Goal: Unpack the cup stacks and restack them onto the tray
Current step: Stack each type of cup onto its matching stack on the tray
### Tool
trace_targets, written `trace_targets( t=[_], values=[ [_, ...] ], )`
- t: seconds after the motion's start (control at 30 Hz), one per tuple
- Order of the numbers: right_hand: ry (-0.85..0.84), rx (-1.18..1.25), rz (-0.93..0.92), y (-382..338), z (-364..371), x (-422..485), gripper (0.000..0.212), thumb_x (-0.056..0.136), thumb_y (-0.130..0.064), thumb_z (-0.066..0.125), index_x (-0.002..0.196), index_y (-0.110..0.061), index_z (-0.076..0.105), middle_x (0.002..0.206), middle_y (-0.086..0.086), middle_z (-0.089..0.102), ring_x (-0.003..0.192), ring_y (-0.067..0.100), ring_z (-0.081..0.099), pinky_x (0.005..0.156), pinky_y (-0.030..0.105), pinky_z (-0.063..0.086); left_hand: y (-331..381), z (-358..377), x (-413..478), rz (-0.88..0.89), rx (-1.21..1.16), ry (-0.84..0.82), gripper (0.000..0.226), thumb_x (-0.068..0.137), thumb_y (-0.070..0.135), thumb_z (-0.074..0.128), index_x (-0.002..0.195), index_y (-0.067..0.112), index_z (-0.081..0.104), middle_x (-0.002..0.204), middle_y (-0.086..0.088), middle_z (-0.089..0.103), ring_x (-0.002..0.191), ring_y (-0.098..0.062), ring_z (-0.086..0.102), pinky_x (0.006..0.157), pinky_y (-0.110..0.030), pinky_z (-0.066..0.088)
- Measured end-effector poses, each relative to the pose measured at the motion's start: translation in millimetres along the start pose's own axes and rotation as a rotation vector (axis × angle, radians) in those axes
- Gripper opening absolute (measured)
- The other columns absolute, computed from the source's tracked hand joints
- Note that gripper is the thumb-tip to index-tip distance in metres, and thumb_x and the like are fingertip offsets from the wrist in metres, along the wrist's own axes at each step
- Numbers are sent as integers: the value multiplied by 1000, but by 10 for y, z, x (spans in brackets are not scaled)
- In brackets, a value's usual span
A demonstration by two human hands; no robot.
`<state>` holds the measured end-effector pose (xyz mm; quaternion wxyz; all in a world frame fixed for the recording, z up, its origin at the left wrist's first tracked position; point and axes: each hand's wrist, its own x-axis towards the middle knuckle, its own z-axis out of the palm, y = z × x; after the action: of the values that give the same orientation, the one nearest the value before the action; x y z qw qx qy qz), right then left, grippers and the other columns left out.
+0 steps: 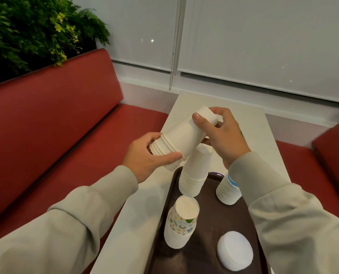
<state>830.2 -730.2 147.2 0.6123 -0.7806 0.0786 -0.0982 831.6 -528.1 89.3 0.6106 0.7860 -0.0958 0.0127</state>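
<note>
I hold a short stack of plain white paper cups (184, 136) tilted on its side above the far end of the dark brown tray (210, 220). My left hand (146, 157) grips the rim end of the stack. My right hand (222, 133) grips its base end. On the tray stand several upside-down stacks: a tall white stack (195, 175) directly under the held cups, a white stack with a blue band (228, 189) partly hidden by my right sleeve, a stack with colourful prints (181, 222), and a low white stack (234, 250) near the front.
The tray lies on a narrow white table (133, 224) that runs toward a window with lowered blinds (263, 46). Red bench seats (65, 135) flank the table on both sides. A green plant (26, 30) stands behind the left bench.
</note>
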Motion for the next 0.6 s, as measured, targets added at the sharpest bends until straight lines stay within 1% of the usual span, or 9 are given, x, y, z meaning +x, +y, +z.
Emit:
trace_targets(
  t=[0.13,0.23,0.3,0.4,0.47,0.53,0.6],
  values=[
    [2,14,11,-6,-17,12,67,76,-59,77,130,-32,49,116,3,65,98,19,70,89,44,60,-2,5,8,-7,5,-6,56,63,33,93,111,27,66,97,12,72,86,-1,66,69,-16,53],
    [50,114,19,-43,-117,41,53,82,-48,77,124,-26,54,113,4,65,99,20,70,84,42,62,-78,-38,-12,-33,24,-10,53,64,34,92,110,27,66,99,10,71,91,-9,67,73,-23,55],
    [61,107,19,-52,-191,61,51,82,-46,78,123,-26,55,113,4,66,98,18,70,84,41,62,-129,-71,-44,-50,26,-13,53,64,33,92,110,27,66,101,9,70,93,-10,66,74,-24,56],
    [81,119,-7,-67,-255,83,52,83,-44,78,124,-24,54,115,5,65,101,19,69,84,40,62,-158,-101,-72,-57,18,-7,52,65,32,91,110,28,66,101,12,69,91,-4,65,68,-17,54],
    [116,134,-31,-99,-308,120,52,83,-43,78,124,-23,53,116,7,65,103,21,69,84,40,62,-193,-133,-73,-67,17,9,51,67,30,90,111,26,65,103,11,69,92,-4,64,66,-15,51],
    [155,101,-64,-143,-375,145,55,80,-48,79,123,-25,53,114,6,65,101,20,69,86,42,61,-241,-174,-70,-88,-3,46,49,69,27,90,112,24,66,104,9,69,92,-4,64,65,-13,49],
    [176,-4,-98,-158,-428,151,62,72,-56,79,122,-31,51,110,4,66,99,19,68,87,41,60,-283,-222,-59,-109,-55,102,44,71,24,89,110,22,67,103,6,70,83,2,65,62,-10,48]
  ],
)
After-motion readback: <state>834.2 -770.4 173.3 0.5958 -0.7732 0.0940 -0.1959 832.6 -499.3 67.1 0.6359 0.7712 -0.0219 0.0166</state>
